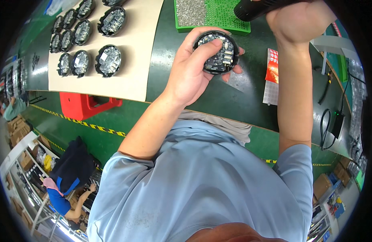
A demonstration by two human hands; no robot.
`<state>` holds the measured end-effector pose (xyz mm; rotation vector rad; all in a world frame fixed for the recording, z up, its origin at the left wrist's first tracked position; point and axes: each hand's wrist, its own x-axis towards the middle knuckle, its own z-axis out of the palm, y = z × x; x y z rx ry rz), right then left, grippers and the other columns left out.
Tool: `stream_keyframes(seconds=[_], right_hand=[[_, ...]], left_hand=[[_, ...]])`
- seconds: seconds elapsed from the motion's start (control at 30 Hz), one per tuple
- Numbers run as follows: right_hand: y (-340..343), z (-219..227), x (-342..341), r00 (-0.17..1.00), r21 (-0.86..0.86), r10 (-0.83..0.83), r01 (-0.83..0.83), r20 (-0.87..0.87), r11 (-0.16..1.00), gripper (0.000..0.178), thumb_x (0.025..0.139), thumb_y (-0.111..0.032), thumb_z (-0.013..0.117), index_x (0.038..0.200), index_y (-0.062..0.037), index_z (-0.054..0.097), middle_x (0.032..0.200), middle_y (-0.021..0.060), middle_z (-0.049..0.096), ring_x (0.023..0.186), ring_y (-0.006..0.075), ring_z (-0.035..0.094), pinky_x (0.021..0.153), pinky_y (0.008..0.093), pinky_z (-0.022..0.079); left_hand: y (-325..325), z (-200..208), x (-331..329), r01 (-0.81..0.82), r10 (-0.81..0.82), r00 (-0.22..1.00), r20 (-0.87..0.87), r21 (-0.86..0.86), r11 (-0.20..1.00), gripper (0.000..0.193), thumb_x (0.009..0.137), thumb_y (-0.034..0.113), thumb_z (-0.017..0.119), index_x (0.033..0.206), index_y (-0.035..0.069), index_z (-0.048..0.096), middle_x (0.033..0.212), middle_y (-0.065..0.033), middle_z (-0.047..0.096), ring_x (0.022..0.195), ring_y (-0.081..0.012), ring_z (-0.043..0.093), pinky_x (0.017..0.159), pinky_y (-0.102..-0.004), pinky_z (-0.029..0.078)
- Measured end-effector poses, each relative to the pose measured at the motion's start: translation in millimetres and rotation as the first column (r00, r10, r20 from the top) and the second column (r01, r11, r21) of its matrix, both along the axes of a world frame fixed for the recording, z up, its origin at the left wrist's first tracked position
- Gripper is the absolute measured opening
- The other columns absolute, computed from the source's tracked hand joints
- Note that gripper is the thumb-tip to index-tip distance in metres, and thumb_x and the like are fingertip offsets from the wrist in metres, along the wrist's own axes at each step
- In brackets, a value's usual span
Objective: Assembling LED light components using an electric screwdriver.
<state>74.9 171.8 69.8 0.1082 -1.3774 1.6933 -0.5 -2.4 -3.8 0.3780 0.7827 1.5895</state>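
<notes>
My left hand is closed round a round black housing with a circuit board in it, held above the table. The thumb lies on the board, and fingertips show at the right rim. At the top right, my right hand grips a dark cylindrical tool, seemingly an electric screwdriver. Its blunt end lies over the perforated part of a green tray. Small metal screws fill the tray's left part. Most of the tool is cut off by the upper edge.
Several more housings with boards stand in rows on a beige sheet at the left. A red and white sticker sheet lies right of my left hand. A black adapter with cables is at the far right. A red stool stands below the table edge.
</notes>
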Motion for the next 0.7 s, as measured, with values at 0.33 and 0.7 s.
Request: stream_keyframes(seconds=[0.33, 0.7], right_hand=[[3.7, -4.0, 2.6, 0.999, -0.015, 0.015, -0.015, 0.040, 1.000, 0.086, 0.096, -0.079, 0.025, 0.098, -0.0018, 0.062, 0.062, 0.0084, 0.060, 0.043, 0.0143, 0.055, 0.044, 0.0261, 0.049], [1.7, -7.8, 3.7, 0.996, -0.038, 0.033, -0.030, 0.084, 0.999, 0.082, 0.096, -0.077, 0.029, 0.100, -0.0024, 0.064, 0.062, 0.0079, 0.060, 0.044, 0.0140, 0.055, 0.044, 0.0257, 0.049]], left_hand=[[-1.2, -0.3, 2.1, -0.001, 0.001, 0.998, -0.068, -0.004, 1.000, 0.029, 0.105, 0.017, 0.046, 0.129, 0.001, 0.053, 0.109, -0.0287, 0.068, 0.085, -0.0312, 0.071, 0.063, -0.0339, 0.052], [-1.5, -1.5, 2.2, -0.012, 0.011, 0.998, -0.057, -0.016, 1.000, 0.029, 0.105, 0.017, 0.047, 0.128, 0.001, 0.053, 0.107, -0.0277, 0.069, 0.086, -0.0318, 0.071, 0.064, -0.0347, 0.052]])
